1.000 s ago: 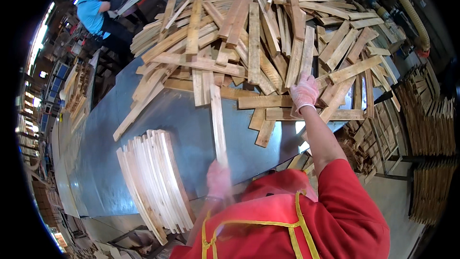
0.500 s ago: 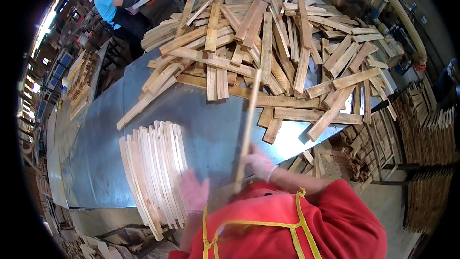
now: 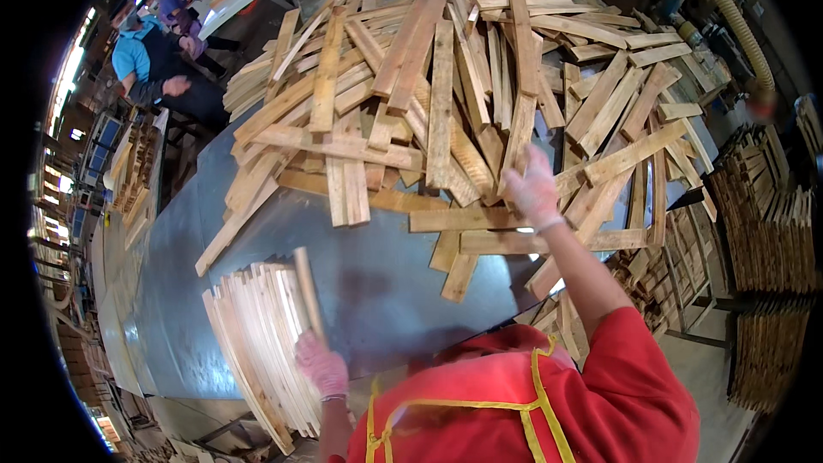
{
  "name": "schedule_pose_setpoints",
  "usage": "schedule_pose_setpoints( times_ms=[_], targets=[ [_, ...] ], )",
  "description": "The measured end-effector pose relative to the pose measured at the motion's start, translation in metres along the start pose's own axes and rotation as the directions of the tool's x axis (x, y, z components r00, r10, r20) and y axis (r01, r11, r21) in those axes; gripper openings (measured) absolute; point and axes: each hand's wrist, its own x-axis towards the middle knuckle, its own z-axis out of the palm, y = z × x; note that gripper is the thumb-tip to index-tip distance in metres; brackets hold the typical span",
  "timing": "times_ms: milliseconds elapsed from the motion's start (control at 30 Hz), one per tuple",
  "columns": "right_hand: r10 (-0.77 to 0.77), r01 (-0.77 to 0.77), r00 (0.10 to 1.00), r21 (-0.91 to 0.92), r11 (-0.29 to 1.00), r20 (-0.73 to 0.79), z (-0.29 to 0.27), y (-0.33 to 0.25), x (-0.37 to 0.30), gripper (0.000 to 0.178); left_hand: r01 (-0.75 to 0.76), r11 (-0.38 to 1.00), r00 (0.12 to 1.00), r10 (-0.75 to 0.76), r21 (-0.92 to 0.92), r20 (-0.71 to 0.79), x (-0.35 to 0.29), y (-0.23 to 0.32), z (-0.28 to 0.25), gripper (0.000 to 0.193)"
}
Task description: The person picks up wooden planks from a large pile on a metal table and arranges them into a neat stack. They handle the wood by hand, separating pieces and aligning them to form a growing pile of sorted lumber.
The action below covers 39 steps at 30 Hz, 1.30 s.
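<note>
My left hand point(image 3: 321, 366), in a pale pink glove, is closed round the near end of a wooden slat point(image 3: 308, 291). That slat stands beside the right side of a row of pale slats point(image 3: 273, 326) set side by side on edge. My right hand point(image 3: 533, 193), gloved too, reaches into a loose heap of wooden slats point(image 3: 411, 60). Its thumb and fingers straddle the near end of one slat point(image 3: 519, 130) that lies sloping in the heap; the fingertips are partly hidden.
A metal-topped table point(image 3: 377, 291) carries the heap and the row. Stacked slats point(image 3: 767, 231) stand at the right by a ribbed hose point(image 3: 729, 13). A person in a blue top point(image 3: 141, 56) is at the far left, with another person point(image 3: 184, 21) behind.
The slat that was upright in my right hand now appears in my left hand beside the row. My right hand has moved forward onto the heap. The person in blue has turned.
</note>
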Motion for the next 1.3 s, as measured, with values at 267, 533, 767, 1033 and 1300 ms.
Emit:
schedule_pose_setpoints(
  times_ms=[267,533,767,1033,1300],
  targets=[
    [0.171,-0.214,0.977,0.607,0.766,0.127,0.022,0.004,0.033,0.094,-0.214,0.743,0.977,0.149,-0.634,-0.155,0.044,0.07,-0.011,0.075],
    [-0.114,-0.018,0.96,0.461,0.887,0.257,0.002,0.011,0.027,0.075,-0.028,0.598,0.924,0.32,-0.801,0.207,0.013,0.268,-0.078,0.088],
    [0.28,-0.272,0.957,-0.11,0.956,0.069,-0.021,0.121,0.236,0.069,0.331,0.315,0.864,0.277,-0.889,0.42,0.022,0.258,-0.052,0.046],
    [0.278,-0.626,0.779,0.729,0.278,0.563,-0.015,0.028,0.055,0.026,0.369,0.346,0.876,0.18,-0.863,0.447,0.007,0.134,-0.037,0.046],
    [0.03,-0.88,0.408,0.384,0.279,0.913,0.018,0.008,-0.185,0.054,0.01,0.986,0.968,-0.052,-0.169,-0.245,-0.043,-0.016,0.031,0.07]
  ],
)
